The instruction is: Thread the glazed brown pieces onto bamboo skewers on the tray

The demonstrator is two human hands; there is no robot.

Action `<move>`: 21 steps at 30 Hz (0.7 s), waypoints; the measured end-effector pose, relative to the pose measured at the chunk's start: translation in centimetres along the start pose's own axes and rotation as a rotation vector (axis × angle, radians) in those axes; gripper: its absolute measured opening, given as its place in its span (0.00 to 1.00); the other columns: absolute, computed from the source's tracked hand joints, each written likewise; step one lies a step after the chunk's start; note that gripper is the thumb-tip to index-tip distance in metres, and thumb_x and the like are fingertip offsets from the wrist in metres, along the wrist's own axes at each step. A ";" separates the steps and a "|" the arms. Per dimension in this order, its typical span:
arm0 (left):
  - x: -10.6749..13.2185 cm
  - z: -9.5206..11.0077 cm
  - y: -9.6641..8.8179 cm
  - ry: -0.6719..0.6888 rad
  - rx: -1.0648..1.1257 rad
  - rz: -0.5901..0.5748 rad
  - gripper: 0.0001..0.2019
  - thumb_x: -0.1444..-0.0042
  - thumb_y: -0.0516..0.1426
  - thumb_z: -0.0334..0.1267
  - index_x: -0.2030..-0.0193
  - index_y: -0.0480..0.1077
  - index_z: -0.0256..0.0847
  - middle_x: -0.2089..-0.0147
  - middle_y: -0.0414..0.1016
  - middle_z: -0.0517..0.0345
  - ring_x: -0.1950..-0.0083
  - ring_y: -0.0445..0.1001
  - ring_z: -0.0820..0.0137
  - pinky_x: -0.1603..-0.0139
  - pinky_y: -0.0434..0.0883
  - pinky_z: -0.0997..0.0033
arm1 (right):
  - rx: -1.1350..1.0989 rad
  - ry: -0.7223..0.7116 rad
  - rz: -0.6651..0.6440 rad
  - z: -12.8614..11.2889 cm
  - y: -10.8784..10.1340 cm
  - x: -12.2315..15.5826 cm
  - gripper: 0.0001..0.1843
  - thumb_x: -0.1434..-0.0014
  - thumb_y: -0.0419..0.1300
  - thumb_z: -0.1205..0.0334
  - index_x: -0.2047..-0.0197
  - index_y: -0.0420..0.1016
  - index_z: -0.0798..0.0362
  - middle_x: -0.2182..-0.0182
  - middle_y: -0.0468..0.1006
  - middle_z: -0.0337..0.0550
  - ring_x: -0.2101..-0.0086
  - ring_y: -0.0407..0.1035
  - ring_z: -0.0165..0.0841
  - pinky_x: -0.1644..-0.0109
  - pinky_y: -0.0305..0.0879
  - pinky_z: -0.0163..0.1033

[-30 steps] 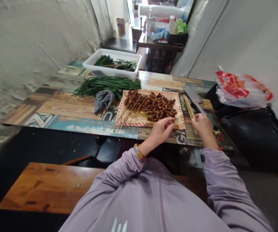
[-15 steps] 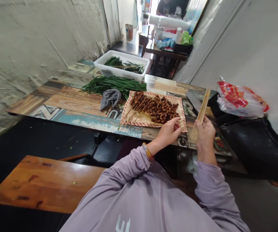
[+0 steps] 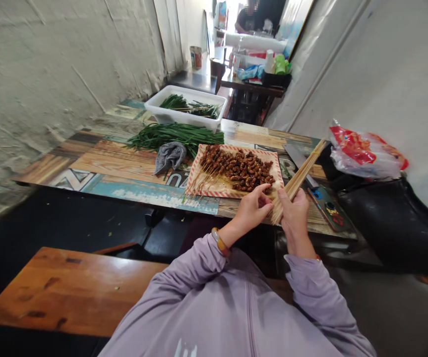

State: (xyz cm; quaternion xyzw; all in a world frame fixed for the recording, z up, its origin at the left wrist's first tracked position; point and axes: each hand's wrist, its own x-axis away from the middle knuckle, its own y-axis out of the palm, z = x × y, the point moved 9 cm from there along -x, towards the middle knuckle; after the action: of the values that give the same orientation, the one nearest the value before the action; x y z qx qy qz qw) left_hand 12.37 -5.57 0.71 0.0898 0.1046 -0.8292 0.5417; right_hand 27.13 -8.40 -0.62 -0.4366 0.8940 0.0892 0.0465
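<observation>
My right hand [image 3: 296, 213] is closed around a bundle of thin bamboo skewers [image 3: 300, 177], which slants up to the right. Close to the bundle's lower end is my left hand [image 3: 253, 207], its thumb and forefinger curved and apart; I see nothing in it. Just beyond lies a red-striped tray [image 3: 232, 194] with a heap of glossy dark-brown pieces [image 3: 253, 171] that look like silkworm pupae. Several finished skewers of them [image 3: 211, 161] lie side by side on its left, bare ends toward me.
Behind the tray are a grey cloth [image 3: 169, 156], long green chives [image 3: 172, 136] and a white tub [image 3: 184, 118] holding more greens. To the right lie a knife [image 3: 299, 157], a phone [image 3: 327, 206], a red-and-clear plastic bag [image 3: 366, 153] and a black bag [image 3: 392, 218]. Far back is another person [image 3: 246, 22].
My right hand has brought the skewer bundle leftward, close to my left hand, and the bundle now leans more. The phone on the right shows more fully.
</observation>
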 end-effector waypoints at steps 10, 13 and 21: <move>0.5 0.0 -1.5 0.000 0.013 0.008 0.25 0.50 0.57 0.27 0.42 0.65 0.35 0.69 0.70 0.62 0.69 0.68 0.76 0.62 0.66 0.75 | 0.072 -0.027 -0.087 0.1 1.2 0.6 0.18 0.49 0.65 0.50 0.59 0.69 0.52 0.67 0.74 0.36 0.70 0.68 0.28 0.64 0.67 0.35; 0.5 0.2 -1.7 -0.024 0.043 -0.016 0.25 0.50 0.57 0.28 0.43 0.65 0.35 0.71 0.70 0.63 0.70 0.66 0.77 0.64 0.65 0.76 | 0.060 -0.021 -0.098 0.1 1.5 0.5 0.18 0.48 0.64 0.50 0.59 0.70 0.52 0.68 0.74 0.35 0.70 0.67 0.27 0.64 0.67 0.34; 0.6 0.1 -2.3 -0.027 -0.019 -0.039 0.26 0.49 0.57 0.30 0.42 0.60 0.34 0.71 0.69 0.64 0.70 0.67 0.76 0.63 0.65 0.74 | -0.006 0.076 -0.092 0.2 2.2 -0.1 0.17 0.49 0.63 0.48 0.63 0.67 0.52 0.75 0.72 0.32 0.77 0.65 0.25 0.72 0.64 0.32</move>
State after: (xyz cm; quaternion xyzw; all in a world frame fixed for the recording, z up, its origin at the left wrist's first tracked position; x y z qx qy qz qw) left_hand 10.04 -5.28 0.82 0.0714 0.1071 -0.8397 0.5276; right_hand 25.45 -6.93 -0.51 -0.4805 0.8739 0.0728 0.0153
